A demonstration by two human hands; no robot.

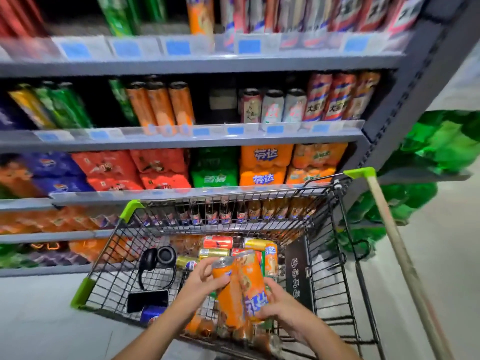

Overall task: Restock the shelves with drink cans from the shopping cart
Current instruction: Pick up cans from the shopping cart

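Two tall orange drink cans are held side by side above the shopping cart [324,229]. My left hand [202,284] grips the left orange can [228,294] near its top. My right hand [278,305] wraps the lower part of the right orange can [253,284], which has a blue label. More cans, red, gold, blue and orange, lie in the cart's basket [218,252]. On the middle shelf [181,141] stands a row of matching tall orange cans [161,105].
Black headphones [158,261] and a dark phone [148,300] lie in the cart's left part. Shelves hold green, yellow, red and white cans and boxed packs below. A wooden pole [400,250] leans at the right, beside green wrapped packs [439,144].
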